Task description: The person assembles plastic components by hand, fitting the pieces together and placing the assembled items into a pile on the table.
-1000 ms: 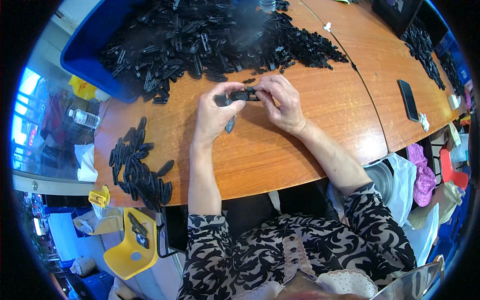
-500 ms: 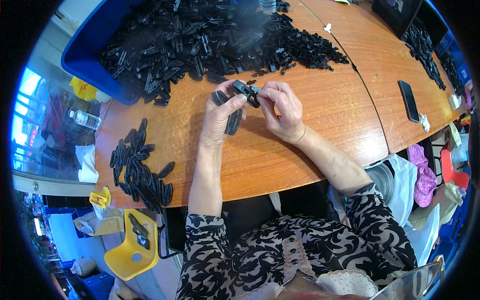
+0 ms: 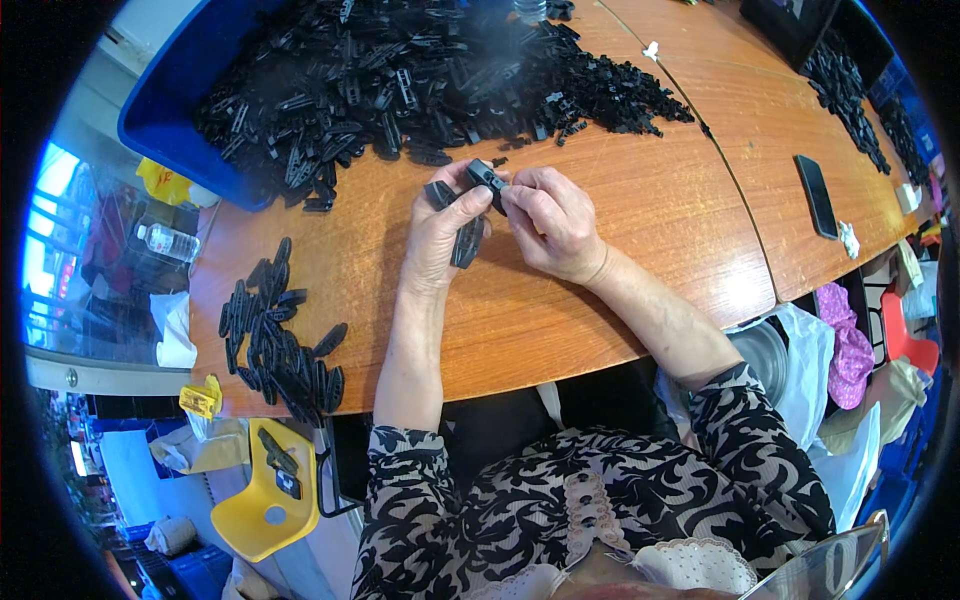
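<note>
My left hand [image 3: 442, 228] is closed round two long black plastic parts. One black plastic part [image 3: 484, 174] sticks up between thumb and forefinger, tilted toward my right hand. Across the palm lies the other part [image 3: 467, 243], its lower end poking out below the fingers. My right hand [image 3: 556, 222] has its fingertips pressed together against the right end of the upper part. Whatever small piece they pinch is hidden by the fingers. Both hands are above the wooden table [image 3: 540, 320], just in front of a big heap of similar black parts [image 3: 370, 90].
A blue bin [image 3: 165, 130] lies behind the heap at far left. Small black pieces [image 3: 625, 95] spread right of it. A smaller pile of long parts [image 3: 285, 345] sits at the left table edge. A phone [image 3: 815, 197] rests at right; a yellow chair [image 3: 262, 510] stands lower left.
My right hand has shifted slightly left and its fingers have closed in on the upper part, covering the small piece seen there before. The left hand keeps its hold.
</note>
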Demonstrator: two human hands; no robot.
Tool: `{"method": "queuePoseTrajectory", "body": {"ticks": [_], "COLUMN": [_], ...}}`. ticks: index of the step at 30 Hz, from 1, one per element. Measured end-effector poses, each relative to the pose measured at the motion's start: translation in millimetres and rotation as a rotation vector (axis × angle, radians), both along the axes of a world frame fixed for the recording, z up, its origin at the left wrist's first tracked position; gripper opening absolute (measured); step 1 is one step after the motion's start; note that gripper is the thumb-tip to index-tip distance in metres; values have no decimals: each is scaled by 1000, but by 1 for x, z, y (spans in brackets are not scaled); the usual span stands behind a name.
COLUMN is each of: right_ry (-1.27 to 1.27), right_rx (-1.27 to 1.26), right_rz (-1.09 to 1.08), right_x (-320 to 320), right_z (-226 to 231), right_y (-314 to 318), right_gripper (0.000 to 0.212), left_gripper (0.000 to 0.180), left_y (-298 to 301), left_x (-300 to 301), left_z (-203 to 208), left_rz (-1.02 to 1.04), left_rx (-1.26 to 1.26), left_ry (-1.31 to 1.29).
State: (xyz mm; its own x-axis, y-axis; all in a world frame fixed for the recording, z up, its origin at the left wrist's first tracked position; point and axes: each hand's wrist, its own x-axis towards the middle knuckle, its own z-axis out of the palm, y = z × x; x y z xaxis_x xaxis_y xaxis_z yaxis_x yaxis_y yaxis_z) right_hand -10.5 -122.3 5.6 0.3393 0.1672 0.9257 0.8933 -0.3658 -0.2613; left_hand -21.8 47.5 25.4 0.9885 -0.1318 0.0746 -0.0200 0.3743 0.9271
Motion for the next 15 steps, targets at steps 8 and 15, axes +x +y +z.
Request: {"method": "queuePoseTrajectory", "body": {"ticks": [8, 15], "right_ry": [-167, -61], "right_rx": [-399, -393], "right_rz": [-194, -187], "right_x": [1, 4], "right_z": [-1, -5], "right_y": [4, 18], "right_gripper": [32, 43], "left_gripper": [26, 23], "left_y": [7, 33], "left_x": [12, 25], "left_z": [-19, -35], "left_rz": [59, 30], "left_rx": [-7, -240], "left_ry": [52, 172]}}
